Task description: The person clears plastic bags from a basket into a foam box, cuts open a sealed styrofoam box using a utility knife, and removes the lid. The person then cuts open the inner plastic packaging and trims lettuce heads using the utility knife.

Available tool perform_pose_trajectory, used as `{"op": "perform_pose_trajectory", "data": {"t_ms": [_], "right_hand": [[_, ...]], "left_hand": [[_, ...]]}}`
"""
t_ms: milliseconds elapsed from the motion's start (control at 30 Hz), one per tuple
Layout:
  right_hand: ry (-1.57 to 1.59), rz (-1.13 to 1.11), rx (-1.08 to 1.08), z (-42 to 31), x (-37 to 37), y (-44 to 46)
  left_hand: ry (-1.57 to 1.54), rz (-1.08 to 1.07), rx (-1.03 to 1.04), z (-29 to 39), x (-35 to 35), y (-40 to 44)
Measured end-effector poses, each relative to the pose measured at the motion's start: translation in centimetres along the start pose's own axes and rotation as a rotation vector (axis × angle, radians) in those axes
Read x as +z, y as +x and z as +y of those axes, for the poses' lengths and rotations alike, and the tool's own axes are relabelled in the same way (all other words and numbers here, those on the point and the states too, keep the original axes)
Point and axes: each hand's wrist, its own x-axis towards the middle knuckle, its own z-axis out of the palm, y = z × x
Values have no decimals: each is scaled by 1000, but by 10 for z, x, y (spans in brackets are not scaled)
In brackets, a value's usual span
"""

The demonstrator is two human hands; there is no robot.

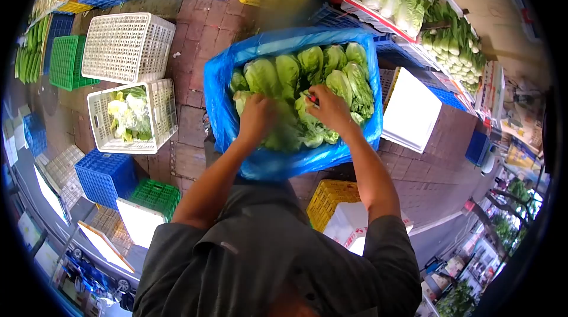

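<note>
A crate lined with blue plastic (222, 89) stands in front of me, packed with green lettuce heads (262, 76). My left hand (258, 117) is over the lettuce at the left part of the crate, its fingers curled round the top of a head and somewhat blurred. At the centre right, my right hand (331, 108) is closed on a small red and black object (313, 100), which I cannot make out fully; that hand is close to a lettuce head. The lettuce between my hands is smeared by motion.
Left of the crate are a white basket with leafy trimmings (164, 117), an upturned white basket (112, 47) and a blue crate (105, 178). A white foam box (412, 110) is at right. Vegetable boxes (378, 18) line the top; a yellow crate (331, 199) is beside me.
</note>
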Motion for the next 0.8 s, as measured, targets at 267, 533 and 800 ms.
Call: {"op": "perform_pose_trajectory", "data": {"t_ms": [267,533,800], "right_hand": [[-5,222,-51,-7,20,-73],[247,389,-8,-2,16,-109],[257,678,55,-32,-9,-135]], "left_hand": [[-91,20,-66,4,-11,2],[-239,-238,239,45,5,-12],[-275,-430,405,111,26,6]]}}
